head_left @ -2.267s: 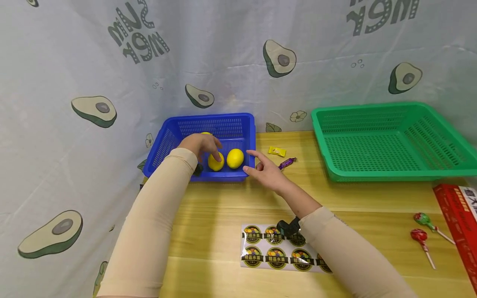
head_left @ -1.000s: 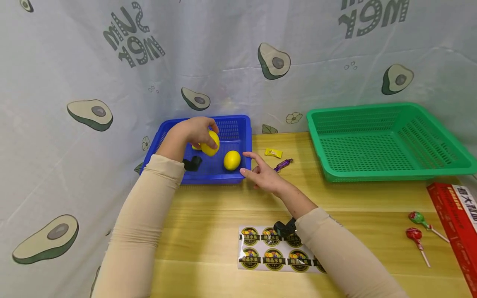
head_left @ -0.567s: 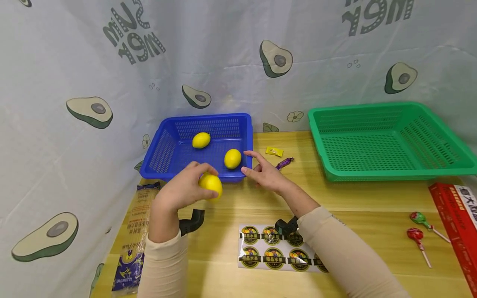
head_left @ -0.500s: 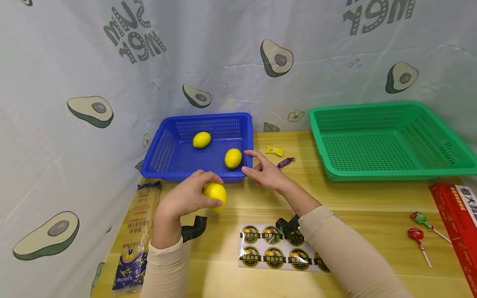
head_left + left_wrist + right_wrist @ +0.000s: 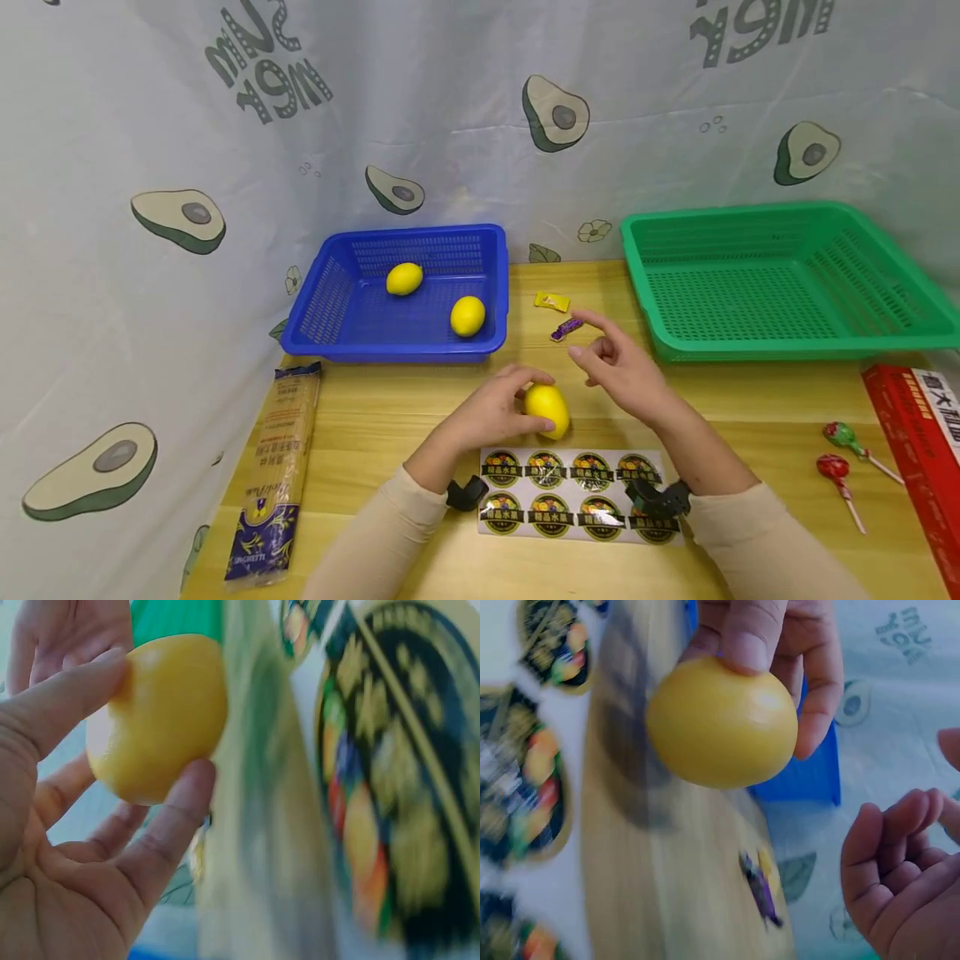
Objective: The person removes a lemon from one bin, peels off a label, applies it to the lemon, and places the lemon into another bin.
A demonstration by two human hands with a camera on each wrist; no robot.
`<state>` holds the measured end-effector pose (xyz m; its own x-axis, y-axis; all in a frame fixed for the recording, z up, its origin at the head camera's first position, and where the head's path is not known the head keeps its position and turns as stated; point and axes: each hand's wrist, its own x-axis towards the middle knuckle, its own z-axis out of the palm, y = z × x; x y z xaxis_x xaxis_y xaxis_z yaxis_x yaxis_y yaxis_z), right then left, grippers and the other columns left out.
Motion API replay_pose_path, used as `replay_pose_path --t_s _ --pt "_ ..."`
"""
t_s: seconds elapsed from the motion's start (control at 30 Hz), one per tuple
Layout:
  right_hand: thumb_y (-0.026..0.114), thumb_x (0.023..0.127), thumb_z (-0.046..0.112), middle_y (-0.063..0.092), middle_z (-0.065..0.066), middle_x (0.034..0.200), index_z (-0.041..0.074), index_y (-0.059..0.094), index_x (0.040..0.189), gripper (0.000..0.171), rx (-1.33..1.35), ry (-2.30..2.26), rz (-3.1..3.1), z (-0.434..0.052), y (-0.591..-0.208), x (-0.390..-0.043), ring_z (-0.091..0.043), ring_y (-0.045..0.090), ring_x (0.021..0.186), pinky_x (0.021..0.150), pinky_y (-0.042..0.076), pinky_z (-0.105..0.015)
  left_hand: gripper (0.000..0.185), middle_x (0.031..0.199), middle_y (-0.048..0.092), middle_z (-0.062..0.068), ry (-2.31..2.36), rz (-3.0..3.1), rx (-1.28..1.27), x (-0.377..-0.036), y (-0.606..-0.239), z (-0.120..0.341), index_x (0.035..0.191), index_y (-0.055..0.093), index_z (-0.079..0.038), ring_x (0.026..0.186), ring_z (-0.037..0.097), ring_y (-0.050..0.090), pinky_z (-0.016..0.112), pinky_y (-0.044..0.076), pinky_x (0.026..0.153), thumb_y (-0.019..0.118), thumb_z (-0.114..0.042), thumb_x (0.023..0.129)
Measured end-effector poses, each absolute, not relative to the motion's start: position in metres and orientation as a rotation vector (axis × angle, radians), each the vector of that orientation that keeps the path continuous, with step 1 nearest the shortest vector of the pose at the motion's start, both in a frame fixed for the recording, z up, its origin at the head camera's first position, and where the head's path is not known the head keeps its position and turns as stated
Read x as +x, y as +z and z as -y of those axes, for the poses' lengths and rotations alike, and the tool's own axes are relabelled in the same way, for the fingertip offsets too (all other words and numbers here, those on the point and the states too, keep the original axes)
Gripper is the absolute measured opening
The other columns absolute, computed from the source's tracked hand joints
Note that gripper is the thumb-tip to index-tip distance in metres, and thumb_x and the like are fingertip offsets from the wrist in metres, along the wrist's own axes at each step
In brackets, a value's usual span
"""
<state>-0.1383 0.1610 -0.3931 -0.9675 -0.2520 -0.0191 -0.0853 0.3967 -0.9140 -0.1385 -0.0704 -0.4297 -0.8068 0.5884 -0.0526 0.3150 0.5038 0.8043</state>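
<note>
A person's left hand (image 5: pixel 491 412) gripped a yellow lemon (image 5: pixel 547 410) between thumb and curled fingers, holding it just above the far edge of a sticker sheet (image 5: pixel 577 496) on a wooden table (image 5: pixel 390 417). The right hand (image 5: pixel 626 375) hovered just beyond the sheet and to the right of the lemon, fingers loosely bent, holding nothing and not touching the fruit. Both forearms wore beige sleeves, and their wrist cameras covered parts of the sheet's near row of round labels. In both wrist views the sheet was blurred, so its print could not be read. Farther beyond the sheet, to the left, a blue basket (image 5: pixel 330 292) held two more lemons (image 5: pixel 404 278) (image 5: pixel 467 316). Two wrapped sweets (image 5: pixel 566 328) lay between the sheet and the basket's right end. To the right of the sheet a green basket (image 5: pixel 787 283) and a red box (image 5: pixel 911 433) were cut off by the picture's edge, with two lollipops (image 5: pixel 843 475) nearby. A spaghetti packet (image 5: pixel 277 475) lay to the sheet's left
</note>
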Motion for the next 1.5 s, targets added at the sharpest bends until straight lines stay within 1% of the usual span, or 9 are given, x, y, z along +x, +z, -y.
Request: replay_pose_path --t_s 0.13,0.23,0.43,0.53,0.63,0.83,1.0,1.3,1.5 --pt "0.063 0.103 0.028 0.057 -0.007 0.082 0.01 0.052 0.142 0.044 -0.297 -1.374 -2.562 -0.193 -0.399 -0.11 -0.015 0.053 0.066 0.062 0.051 -0.027 0.055 0.132 0.058 0.004 1.159 -2.505 0.793 -0.144 -0.438 0.051 0.137 0.06 -0.018 0.105 0.012 0.059 0.021 0.052 0.091 0.081 -0.035 0.089" --pt "0.071 0.096 0.029 0.054 -0.001 0.076 0.008 0.06 0.128 0.04 -0.356 -1.108 -2.539 -0.211 -0.407 -0.092 -0.009 0.046 0.06 0.053 0.041 -0.025 0.056 0.133 0.058 0.001 1.083 -2.572 0.78 -0.147 -0.442 0.044 0.14 0.059 -0.02 0.108 0.012 0.058 0.025 0.051 0.096 0.078 -0.039 0.091" --pt "0.086 0.08 0.029 0.05 0.004 0.072 0.017 0.062 0.118 0.047 -0.455 -0.791 -2.53 -0.228 -0.425 -0.07 -0.005 0.041 0.059 0.054 0.036 -0.024 0.059 0.143 0.054 0.001 1.054 -2.598 0.707 -0.141 -0.439 0.048 0.142 0.057 -0.022 0.125 0.018 0.057 0.039 0.049 0.108 0.076 -0.045 0.091" --pt "0.087 0.078 0.029 0.048 0.005 0.071 0.02 0.06 0.111 0.043 -0.479 -0.776 -2.553 -0.226 -0.431 -0.067 -0.005 0.041 0.06 0.054 0.035 -0.024 0.054 0.143 0.052 0.002 1.075 -2.663 0.703 -0.132 -0.433 0.051 0.139 0.06 -0.021 0.13 0.023 0.052 0.043 0.048 0.109 0.075 -0.044 0.092" --pt "0.086 0.079 0.031 0.048 0.006 0.071 0.021 0.059 0.107 0.041 -0.492 -0.765 -2.578 -0.218 -0.434 -0.068 -0.004 0.041 0.061 0.055 0.034 -0.024 0.045 0.135 0.055 0.005 1.097 -2.766 0.72 -0.121 -0.428 0.056 0.133 0.064 -0.018 0.125 0.024 0.05 0.04 0.049 0.103 0.073 -0.04 0.094" --pt "0.086 0.081 0.035 0.048 0.008 0.072 0.022 0.059 0.108 0.039 -0.53 -0.741 -2.617 -0.2 -0.436 -0.072 -0.004 0.04 0.062 0.057 0.034 -0.024 0.032 0.112 0.065 -0.001 0.957 -2.721 0.849 -0.094 -0.422 0.06 0.119 0.071 -0.016 0.103 0.012 0.059 0.025 0.052 0.087 0.072 -0.038 0.095" --pt "0.086 0.081 0.034 0.048 0.007 0.072 0.023 0.06 0.108 0.039 -0.52 -0.75 -2.618 -0.193 -0.436 -0.072 -0.005 0.04 0.061 0.055 0.033 -0.024 0.033 0.106 0.064 -0.006 0.824 -2.593 0.92 -0.083 -0.434 0.052 0.119 0.07 -0.02 0.095 0.004 0.058 0.017 0.049 0.083 0.074 -0.04 0.093" --pt "0.084 0.083 0.031 0.047 0.009 0.071 0.02 0.064 0.12 0.043 -0.558 -0.868 -2.568 -0.203 -0.438 -0.071 -0.001 0.039 0.059 0.055 0.035 -0.021 0.064 0.107 0.055 -0.008 0.689 -2.555 0.845 -0.081 -0.45 0.042 0.127 0.066 -0.026 0.095 0.002 0.05 0.017 0.047 0.085 0.089 -0.051 0.074" --pt "0.082 0.086 0.029 0.047 0.01 0.07 0.02 0.066 0.117 0.036 -0.551 -0.91 -2.55 -0.206 -0.439 -0.072 -0.001 0.039 0.058 0.054 0.035 -0.021 0.066 0.103 0.052 -0.009 0.676 -2.569 0.851 -0.081 -0.453 0.041 0.13 0.065 -0.026 0.089 0.002 0.045 0.016 0.043 0.081 0.089 -0.052 0.074"
